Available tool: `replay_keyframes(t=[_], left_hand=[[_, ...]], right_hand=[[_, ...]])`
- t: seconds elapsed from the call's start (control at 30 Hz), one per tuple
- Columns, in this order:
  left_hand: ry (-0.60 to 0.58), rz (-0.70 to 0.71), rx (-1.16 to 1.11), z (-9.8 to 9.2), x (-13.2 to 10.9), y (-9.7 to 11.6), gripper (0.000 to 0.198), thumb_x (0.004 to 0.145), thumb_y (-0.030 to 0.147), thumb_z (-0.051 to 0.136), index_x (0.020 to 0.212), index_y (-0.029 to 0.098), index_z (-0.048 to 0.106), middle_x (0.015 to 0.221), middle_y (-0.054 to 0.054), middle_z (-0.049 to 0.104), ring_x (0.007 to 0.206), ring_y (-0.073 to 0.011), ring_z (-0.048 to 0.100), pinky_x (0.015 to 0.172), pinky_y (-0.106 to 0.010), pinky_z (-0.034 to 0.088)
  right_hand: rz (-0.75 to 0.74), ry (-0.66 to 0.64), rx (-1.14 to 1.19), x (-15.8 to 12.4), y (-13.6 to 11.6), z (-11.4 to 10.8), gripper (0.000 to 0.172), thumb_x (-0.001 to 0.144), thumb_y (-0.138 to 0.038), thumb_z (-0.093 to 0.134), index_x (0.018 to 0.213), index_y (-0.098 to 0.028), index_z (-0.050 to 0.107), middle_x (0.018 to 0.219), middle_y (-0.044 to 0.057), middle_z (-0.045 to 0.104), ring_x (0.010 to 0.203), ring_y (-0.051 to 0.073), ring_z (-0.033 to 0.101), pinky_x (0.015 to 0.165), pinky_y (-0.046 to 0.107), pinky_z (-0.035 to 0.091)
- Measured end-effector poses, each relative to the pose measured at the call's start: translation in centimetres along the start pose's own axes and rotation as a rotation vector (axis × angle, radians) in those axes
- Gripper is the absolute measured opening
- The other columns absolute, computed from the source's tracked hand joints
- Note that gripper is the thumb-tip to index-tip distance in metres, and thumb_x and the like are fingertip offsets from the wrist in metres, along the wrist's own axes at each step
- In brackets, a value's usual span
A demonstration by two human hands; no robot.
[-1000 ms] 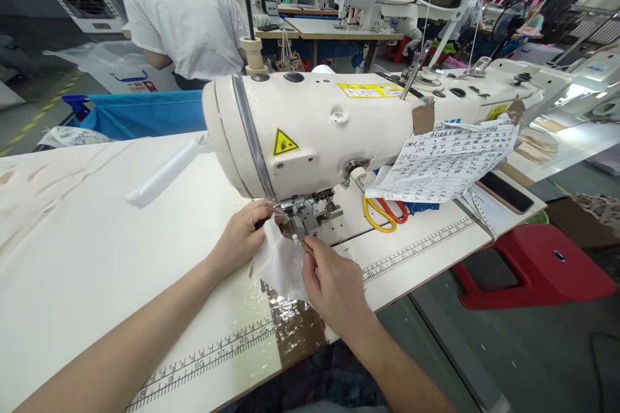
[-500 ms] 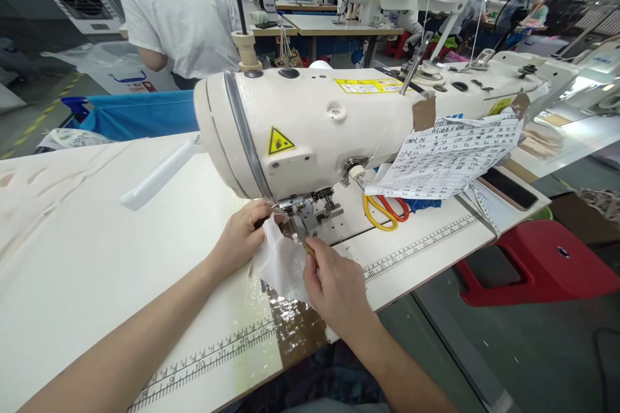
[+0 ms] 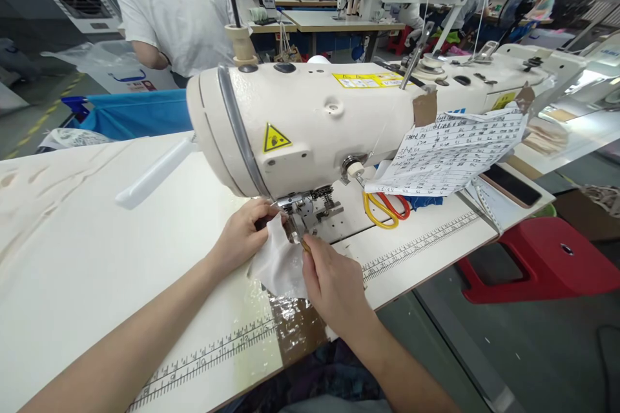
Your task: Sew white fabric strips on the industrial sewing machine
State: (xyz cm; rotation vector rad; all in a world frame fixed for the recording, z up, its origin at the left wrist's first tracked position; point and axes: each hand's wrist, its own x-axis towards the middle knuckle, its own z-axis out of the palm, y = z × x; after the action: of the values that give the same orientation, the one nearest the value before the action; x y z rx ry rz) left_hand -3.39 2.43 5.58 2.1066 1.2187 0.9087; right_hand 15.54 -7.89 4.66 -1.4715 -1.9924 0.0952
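A white sewing machine (image 3: 310, 122) fills the middle, its presser foot and needle area (image 3: 305, 210) low at the front. My left hand (image 3: 245, 229) is closed at the left of the needle area, with fingertips pinched at the upper edge of a piece of white fabric (image 3: 278, 264). The fingertips are partly hidden under the machine head. My right hand (image 3: 334, 284) is closed around a small tool with a yellow-brown handle (image 3: 306, 246). Its metal end points up to the presser foot, over the fabric; the exact kind is unclear.
Yellow and red-handled scissors (image 3: 382, 210) lie right of the needle area. A handwritten sheet (image 3: 445, 155) hangs off the machine. A phone (image 3: 511, 185) lies at the right, above a red stool (image 3: 537, 264). Ruler tape (image 3: 208, 361) runs along the front edge. Another person (image 3: 174, 19) stands behind.
Both hands stay at the needle area with nearly the same grips. The right hand and its tool have shifted very slightly left and up. The view has moved a little.
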Motion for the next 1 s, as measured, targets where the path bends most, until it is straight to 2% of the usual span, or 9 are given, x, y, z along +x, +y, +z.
replay_keyframes(t=[0.2,0.47,0.63,0.8,1.0], left_hand=[[0.001,0.007,0.066,0.0,0.03,-0.02,0.023,0.081,0.037,0.052,0.085,0.019,0.067,0.086,-0.005,0.067,0.082,-0.0229,0.061,0.076,-0.035,0.049],[-0.042,-0.103,0.098,-0.3,0.22,0.21,0.03,0.081,0.047,0.051,0.068,0.021,0.056,0.082,-0.007,0.066,0.077,-0.0242,0.06,0.068,-0.035,0.046],[-0.06,-0.149,0.122,-0.36,0.15,0.04,0.034,0.082,0.052,0.052,0.075,0.021,0.062,0.08,-0.005,0.063,0.08,-0.024,0.061,0.072,-0.035,0.049],[-0.07,-0.181,0.146,-0.37,-0.07,-0.46,0.035,0.084,0.053,0.052,0.072,0.02,0.059,0.079,-0.005,0.062,0.082,-0.0236,0.062,0.077,-0.036,0.051],[-0.064,-0.146,0.132,-0.26,-0.05,-0.26,0.031,0.085,0.048,0.052,0.08,0.02,0.064,0.084,-0.005,0.066,0.082,-0.0231,0.063,0.074,-0.035,0.051]], right_hand=[[-0.006,-0.031,-0.015,-0.08,-0.18,-0.19,0.032,0.106,-0.017,0.037,0.129,-0.01,0.057,0.097,0.009,0.073,0.074,0.02,0.071,0.053,0.03,0.044],[0.024,-0.028,-0.033,-0.14,-0.4,-0.22,0.028,0.101,-0.014,0.045,0.125,-0.01,0.059,0.09,0.005,0.071,0.072,0.021,0.069,0.053,0.032,0.045],[0.056,-0.043,-0.043,-0.17,-0.45,-0.4,0.025,0.098,-0.013,0.049,0.121,-0.012,0.06,0.087,0.004,0.071,0.068,0.02,0.069,0.051,0.032,0.044],[0.051,-0.005,0.013,-0.25,-0.24,-0.43,0.026,0.1,-0.015,0.042,0.121,-0.013,0.059,0.087,0.003,0.071,0.071,0.02,0.07,0.054,0.032,0.045],[0.082,-0.095,-0.03,0.04,-0.49,-0.39,0.025,0.102,-0.015,0.047,0.125,-0.014,0.058,0.095,0.005,0.073,0.077,0.021,0.072,0.055,0.031,0.047]])
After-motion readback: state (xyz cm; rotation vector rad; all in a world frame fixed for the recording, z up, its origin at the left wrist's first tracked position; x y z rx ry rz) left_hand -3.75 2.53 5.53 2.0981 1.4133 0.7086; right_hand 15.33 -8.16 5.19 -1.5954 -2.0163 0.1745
